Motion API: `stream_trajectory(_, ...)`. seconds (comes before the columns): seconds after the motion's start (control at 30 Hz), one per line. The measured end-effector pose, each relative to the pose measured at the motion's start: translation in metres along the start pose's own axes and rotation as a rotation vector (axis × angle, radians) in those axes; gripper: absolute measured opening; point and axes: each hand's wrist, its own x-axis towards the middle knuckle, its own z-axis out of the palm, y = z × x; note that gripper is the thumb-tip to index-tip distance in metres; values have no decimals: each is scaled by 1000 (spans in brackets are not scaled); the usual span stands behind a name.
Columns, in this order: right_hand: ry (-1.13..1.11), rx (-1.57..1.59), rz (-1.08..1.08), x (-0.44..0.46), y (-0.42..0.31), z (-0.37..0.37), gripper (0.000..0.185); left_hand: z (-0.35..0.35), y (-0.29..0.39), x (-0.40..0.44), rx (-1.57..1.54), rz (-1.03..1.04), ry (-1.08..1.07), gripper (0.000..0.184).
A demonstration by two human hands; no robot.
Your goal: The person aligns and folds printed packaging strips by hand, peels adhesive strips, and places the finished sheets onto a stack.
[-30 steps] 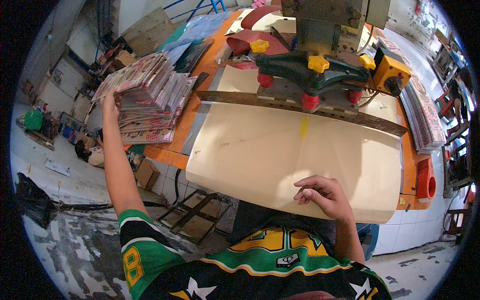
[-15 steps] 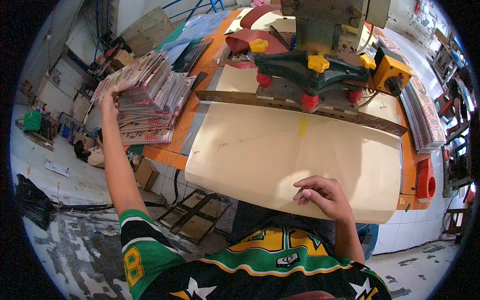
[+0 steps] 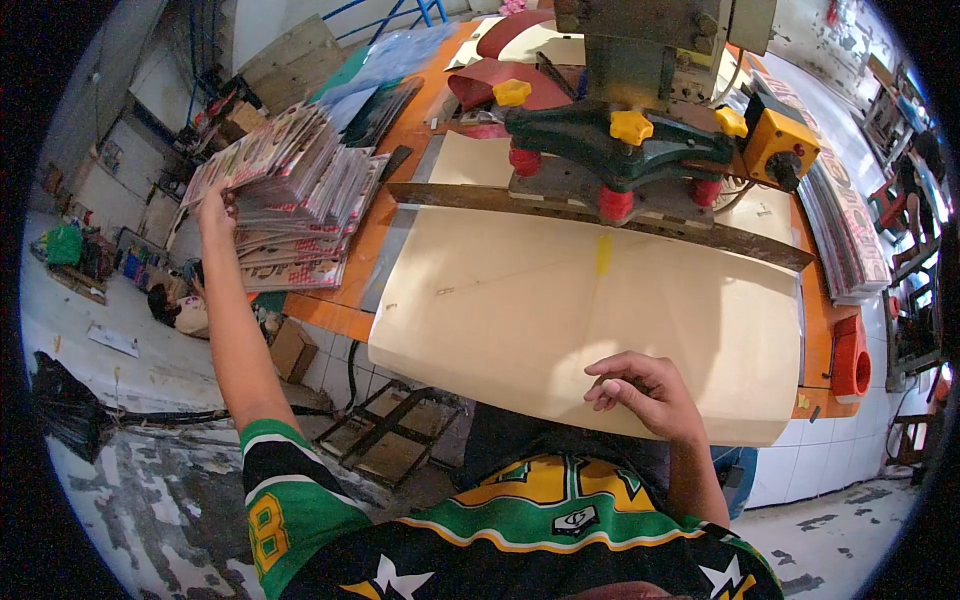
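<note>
At the left, my left hand (image 3: 218, 208) has its fingers closed on the near-left corner of the upper printed sheets in a tall, uneven stack (image 3: 305, 190). My right hand (image 3: 640, 392) hovers over the front part of a large cream sheet (image 3: 500, 300), palm turned inward, fingers loosely curved and apart, with nothing in it. A strip of yellow tape (image 3: 604, 254) lies on the cream sheet. Behind it, a long metal bar (image 3: 600, 222) crosses under a dark green press head (image 3: 620, 140) with yellow knobs and red feet.
A yellow control box (image 3: 780, 145) hangs right of the press. Another printed stack (image 3: 845, 235) lies at the right edge, with a red tape dispenser (image 3: 851, 360) nearer. Clear plastic (image 3: 395, 60) and red strips (image 3: 510, 85) lie behind. A person (image 3: 185, 308) is far left.
The view has shifted very slightly. My left hand stays at the stack's corner, and my right hand keeps its place and shape over the cream sheet.
</note>
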Motion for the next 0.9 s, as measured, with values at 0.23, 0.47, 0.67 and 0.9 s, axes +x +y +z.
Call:
stream_trajectory(0.23,6,3,5,-1,2,0,27,-9,-11,23,-34,-26,3,14)
stream_trajectory(0.47,6,-6,11,-1,1,0,27,-20,-9,32,-169,67,30,13)
stream_trajectory(0.67,-2,-12,12,2,2,1,27,-23,-1,22,-238,50,26,18)
stream_trajectory(0.9,14,-13,-6,0,1,2,25,-3,8,-32,-100,57,120,13)
